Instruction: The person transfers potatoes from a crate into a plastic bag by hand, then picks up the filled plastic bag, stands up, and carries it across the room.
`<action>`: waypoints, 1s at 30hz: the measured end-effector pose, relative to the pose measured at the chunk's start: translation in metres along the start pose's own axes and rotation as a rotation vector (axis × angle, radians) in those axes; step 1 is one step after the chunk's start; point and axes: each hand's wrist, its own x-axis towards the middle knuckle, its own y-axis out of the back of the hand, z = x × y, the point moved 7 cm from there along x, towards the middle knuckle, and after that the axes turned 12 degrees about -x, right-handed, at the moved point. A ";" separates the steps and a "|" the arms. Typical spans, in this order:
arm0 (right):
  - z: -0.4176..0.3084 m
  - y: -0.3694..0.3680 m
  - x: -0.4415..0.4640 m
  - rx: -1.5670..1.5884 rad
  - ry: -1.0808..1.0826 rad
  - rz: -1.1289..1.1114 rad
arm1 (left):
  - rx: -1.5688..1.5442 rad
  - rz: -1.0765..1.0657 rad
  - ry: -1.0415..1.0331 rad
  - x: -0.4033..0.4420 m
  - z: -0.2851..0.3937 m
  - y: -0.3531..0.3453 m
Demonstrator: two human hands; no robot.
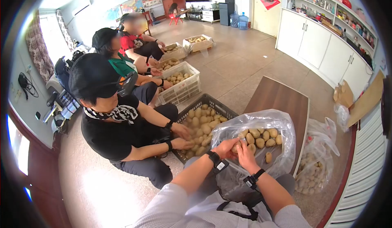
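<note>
Working above a tiled floor [228, 66], facing white cabinets [310, 44] around 1 o'clock and a brown surface [281, 97] closer in, also at 1. Gripping one potato [236, 147], by the look of it, between the curled fingers of the left hand [225, 148] and right hand [247, 158], over at the 9 o'clock side of an open clear bag [287, 150]. Guessing at being only partway through: seeing a dozen or so loose potatoes [260, 141] lying in that bag, plus a loaded black crate [223, 108] at 10 and a stuffed plastic bag [325, 136] at 4, probably untouched.

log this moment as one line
left hand, right hand: meet over bag, grip unclear; bag: open, potatoes inside; black crate: beside bag, potatoes inside
</note>
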 end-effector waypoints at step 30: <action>0.180 0.022 -0.056 -0.730 -0.376 -0.199 | -0.479 0.702 -0.357 0.008 0.040 0.220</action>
